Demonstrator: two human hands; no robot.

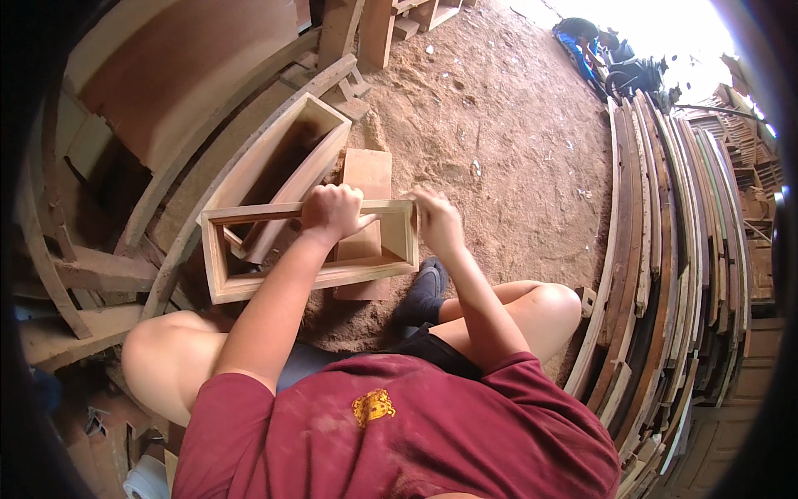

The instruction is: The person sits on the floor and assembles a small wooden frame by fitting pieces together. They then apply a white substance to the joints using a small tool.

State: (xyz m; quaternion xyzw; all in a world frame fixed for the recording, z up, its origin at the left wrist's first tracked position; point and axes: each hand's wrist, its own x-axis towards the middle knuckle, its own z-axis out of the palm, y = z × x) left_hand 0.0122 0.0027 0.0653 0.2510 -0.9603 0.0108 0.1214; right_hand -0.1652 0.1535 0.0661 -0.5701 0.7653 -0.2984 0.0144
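A long rectangular wooden box frame (312, 283), pale and bare, rests in front of me, with its open middle showing through. My left hand (331, 214) is closed over its far rail, thumb stretched along the inside. At the right end of the frame is my right hand (438, 223), fingers curled against the outer corner and slightly blurred; whatever they may hold is hidden. A flat reddish board (366, 172) lies under the frame and sticks out beyond it. Beside it on the far left, a second wooden box (320, 170) stands at a slant.
Stacked long planks (657, 249) line the right side. Large curved-looking timber pieces and a panel (187, 83) lean at the left. Dusty ground (499, 141) stretches ahead toward a parked motorbike (632, 71). My shoe (422, 291) is close behind the frame's right end.
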